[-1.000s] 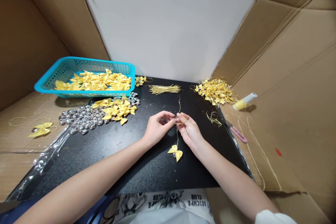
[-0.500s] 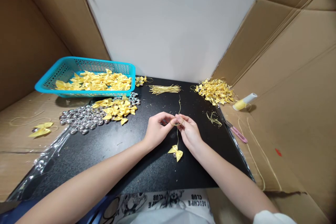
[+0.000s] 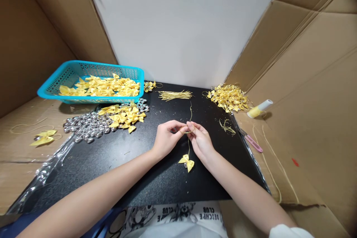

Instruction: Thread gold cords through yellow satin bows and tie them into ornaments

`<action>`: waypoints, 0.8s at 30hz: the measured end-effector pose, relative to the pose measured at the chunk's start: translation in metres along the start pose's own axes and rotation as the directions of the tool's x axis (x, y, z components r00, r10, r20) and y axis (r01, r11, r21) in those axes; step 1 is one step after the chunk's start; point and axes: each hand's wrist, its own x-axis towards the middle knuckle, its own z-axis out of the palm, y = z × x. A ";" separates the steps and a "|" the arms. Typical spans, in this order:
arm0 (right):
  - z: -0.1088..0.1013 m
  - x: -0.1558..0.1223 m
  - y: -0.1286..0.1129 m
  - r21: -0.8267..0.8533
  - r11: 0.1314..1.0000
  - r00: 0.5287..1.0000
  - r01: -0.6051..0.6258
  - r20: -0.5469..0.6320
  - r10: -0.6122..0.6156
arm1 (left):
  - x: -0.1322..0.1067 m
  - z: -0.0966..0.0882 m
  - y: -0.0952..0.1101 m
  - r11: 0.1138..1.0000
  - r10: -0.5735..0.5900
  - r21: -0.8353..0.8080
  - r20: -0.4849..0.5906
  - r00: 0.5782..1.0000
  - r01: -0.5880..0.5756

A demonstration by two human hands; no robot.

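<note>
Both hands meet over the middle of the black table, pinching one thin gold cord [image 3: 189, 147]. My left hand [image 3: 169, 137] closes thumb and forefinger on it from the left. From the right, my right hand [image 3: 201, 139] pinches it with fingertips almost touching the left ones. A small loop of the cord shows between the fingers, and a loose end points away toward the wall. On the cord's near end lies a yellow ribbon bow [image 3: 186, 162] with a silver bead partly hidden under it. Whether the cord is knotted inside the fingertips cannot be seen.
A blue basket [image 3: 90, 100] of yellow bows stands back left, with silver beads [image 3: 87, 124] and loose bows [image 3: 126, 117] before it. Cut gold cords [image 3: 175, 95] lie at the back. Finished-looking bows [image 3: 228, 97], cord scraps [image 3: 227, 127], a pink-handled tool [image 3: 253, 143] and a tube [image 3: 260, 108] sit right.
Almost nothing differs. Both hands keep their pinch on the cord in the same place, and the bow lies where it was.
</note>
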 end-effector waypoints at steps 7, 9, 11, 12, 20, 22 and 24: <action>-0.001 0.000 0.002 -0.027 1.000 1.000 0.004 0.003 -0.004 | 0.001 0.000 0.001 0.996 -0.062 -0.068 -0.002 0.998 0.062; -0.002 0.001 0.003 -0.047 0.999 1.000 0.018 0.007 -0.017 | 0.001 0.000 0.002 0.994 -0.068 -0.081 0.000 0.998 0.067; -0.002 0.002 0.004 -0.073 0.997 0.999 0.040 0.019 -0.038 | 0.001 0.001 0.002 0.992 -0.085 -0.099 0.003 0.996 0.085; -0.001 0.002 0.004 -0.089 0.994 0.998 0.055 0.030 -0.052 | 0.001 0.001 0.002 0.988 -0.102 -0.114 0.003 0.995 0.102; -0.002 -0.016 -0.005 -0.529 0.541 0.746 0.654 0.330 -0.579 | 0.006 -0.003 -0.001 0.967 -0.180 -0.197 -0.075 0.981 0.163; -0.003 -0.020 -0.007 -0.598 0.353 0.655 0.720 0.417 -0.630 | 0.006 -0.004 0.001 0.976 -0.150 -0.173 -0.082 0.985 0.134; -0.004 -0.020 -0.008 -0.629 0.316 0.659 0.710 0.436 -0.613 | 0.005 -0.005 0.004 0.983 -0.117 -0.151 -0.080 0.990 0.104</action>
